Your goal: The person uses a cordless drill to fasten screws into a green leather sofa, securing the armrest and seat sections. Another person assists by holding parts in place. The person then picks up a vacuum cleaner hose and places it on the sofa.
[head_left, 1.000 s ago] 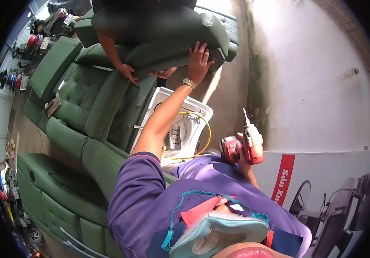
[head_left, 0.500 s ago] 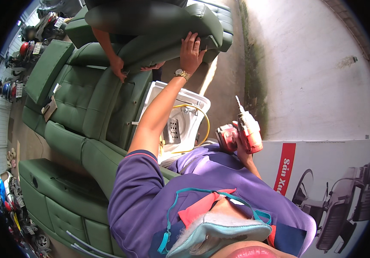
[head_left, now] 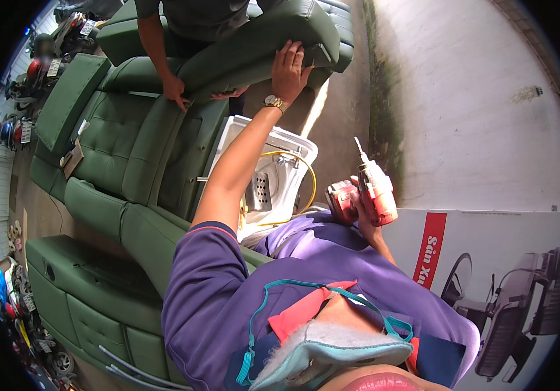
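My left hand [head_left: 291,68], with a wristwatch on it, reaches up and holds the lower edge of a green padded cushion [head_left: 254,45] lifted above a green sofa [head_left: 130,156]. Another person's hand [head_left: 175,88] grips the same cushion further left, and that person stands behind it. My right hand [head_left: 366,218] is shut on a red cordless drill [head_left: 361,192] close to my chest. The drill's bit points up and away from me.
A white plastic crate [head_left: 286,146] with a yellow hose and a metal part stands between the sofa and a grey concrete wall [head_left: 462,98]. A printed cardboard box [head_left: 508,274] lies at the right. Parked motorbikes [head_left: 6,130] line the left rim.
My left hand and the cushion sit slightly higher in the picture than a second ago. The drill has also risen a little. Both grips are unchanged.
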A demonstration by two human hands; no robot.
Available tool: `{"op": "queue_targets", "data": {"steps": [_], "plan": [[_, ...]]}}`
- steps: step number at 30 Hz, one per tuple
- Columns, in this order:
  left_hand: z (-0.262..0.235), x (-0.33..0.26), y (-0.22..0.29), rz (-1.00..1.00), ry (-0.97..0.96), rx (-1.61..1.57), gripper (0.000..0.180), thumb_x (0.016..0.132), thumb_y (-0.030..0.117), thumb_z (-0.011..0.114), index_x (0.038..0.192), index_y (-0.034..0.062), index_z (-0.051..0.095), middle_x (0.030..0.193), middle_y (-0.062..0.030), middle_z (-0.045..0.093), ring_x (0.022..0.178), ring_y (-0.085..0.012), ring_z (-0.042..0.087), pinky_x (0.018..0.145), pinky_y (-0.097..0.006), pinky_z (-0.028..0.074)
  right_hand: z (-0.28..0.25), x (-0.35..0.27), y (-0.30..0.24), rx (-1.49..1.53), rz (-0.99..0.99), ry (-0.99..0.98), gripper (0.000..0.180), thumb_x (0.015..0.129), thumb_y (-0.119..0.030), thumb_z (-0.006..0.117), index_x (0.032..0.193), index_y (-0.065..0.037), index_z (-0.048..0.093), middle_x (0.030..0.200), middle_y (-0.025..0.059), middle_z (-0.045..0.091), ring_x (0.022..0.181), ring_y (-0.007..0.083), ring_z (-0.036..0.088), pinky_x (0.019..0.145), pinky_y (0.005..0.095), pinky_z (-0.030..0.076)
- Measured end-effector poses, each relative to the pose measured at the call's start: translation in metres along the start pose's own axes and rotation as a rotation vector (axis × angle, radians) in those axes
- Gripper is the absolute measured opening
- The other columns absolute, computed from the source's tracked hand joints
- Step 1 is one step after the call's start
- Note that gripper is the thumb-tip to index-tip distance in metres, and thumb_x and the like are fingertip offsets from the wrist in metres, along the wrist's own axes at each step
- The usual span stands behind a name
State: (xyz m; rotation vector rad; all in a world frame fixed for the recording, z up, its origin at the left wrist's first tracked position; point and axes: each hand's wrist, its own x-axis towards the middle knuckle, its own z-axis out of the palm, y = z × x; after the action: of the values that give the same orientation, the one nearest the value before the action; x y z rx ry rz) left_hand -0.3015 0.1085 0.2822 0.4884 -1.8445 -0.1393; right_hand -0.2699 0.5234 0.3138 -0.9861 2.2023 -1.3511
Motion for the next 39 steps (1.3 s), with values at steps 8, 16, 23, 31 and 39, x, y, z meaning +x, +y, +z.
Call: {"op": "queue_targets", "data": {"steps": [8, 16, 23, 31, 39], "plan": [[0.004, -0.001, 0.013, -0.076, -0.021, 0.102, 0.058, 0.081, 0.024, 0.082, 0.131, 0.0034, 0.064, 0.133, -0.0091, 0.058, 0.127, -0.0331, 0.055, 0.103, -0.05, 0.052, -0.001, 0.003, 0.017, 0.003, 0.05, -0.041, 0.04, 0.103, -0.023, 0.068, 0.139, -0.005, 0.063, 0.117, 0.006, 0.066, 0.1, 0.0152, 0.061, 0.088, 0.0332, 0.05], [0.008, -0.003, 0.013, -0.061, -0.091, 0.21, 0.057, 0.083, 0.031, 0.082, 0.132, 0.006, 0.068, 0.116, -0.0072, 0.064, 0.108, -0.0296, 0.063, 0.083, -0.04, 0.061, 0.001, 0.004, -0.003, -0.106, 0.237, -0.011, 0.027, 0.097, -0.029, 0.078, 0.108, -0.004, 0.074, 0.088, 0.0049, 0.074, 0.078, 0.0158, 0.069, 0.074, 0.0353, 0.056], [0.013, -0.006, 0.005, -0.011, -0.018, 0.198, 0.055, 0.08, 0.034, 0.084, 0.126, 0.0098, 0.067, 0.12, -0.0071, 0.069, 0.106, -0.03, 0.066, 0.086, -0.041, 0.06, 0.002, -0.002, 0.0, -0.094, 0.007, -0.037, 0.024, 0.096, -0.022, 0.079, 0.113, -0.006, 0.072, 0.1, 0.0042, 0.07, 0.09, 0.0174, 0.066, 0.081, 0.0372, 0.054], [0.018, -0.006, -0.003, 0.003, 0.03, 0.146, 0.045, 0.078, 0.033, 0.085, 0.113, 0.0108, 0.069, 0.118, -0.006, 0.072, 0.104, -0.0285, 0.068, 0.086, -0.041, 0.06, 0.005, -0.004, 0.007, 0.161, -0.184, -0.019, 0.031, 0.094, -0.015, 0.08, 0.122, -0.003, 0.072, 0.109, 0.0079, 0.072, 0.098, 0.0217, 0.068, 0.091, 0.039, 0.053], [0.009, -0.005, 0.006, -0.043, -0.007, 0.181, 0.044, 0.077, 0.032, 0.086, 0.114, 0.013, 0.07, 0.117, -0.0006, 0.07, 0.104, -0.0241, 0.068, 0.078, -0.038, 0.062, 0.007, 0.003, -0.014, 0.203, -0.005, -0.016, 0.028, 0.097, -0.017, 0.077, 0.12, -0.002, 0.072, 0.109, 0.0097, 0.074, 0.101, 0.0202, 0.07, 0.092, 0.0374, 0.054]]}}
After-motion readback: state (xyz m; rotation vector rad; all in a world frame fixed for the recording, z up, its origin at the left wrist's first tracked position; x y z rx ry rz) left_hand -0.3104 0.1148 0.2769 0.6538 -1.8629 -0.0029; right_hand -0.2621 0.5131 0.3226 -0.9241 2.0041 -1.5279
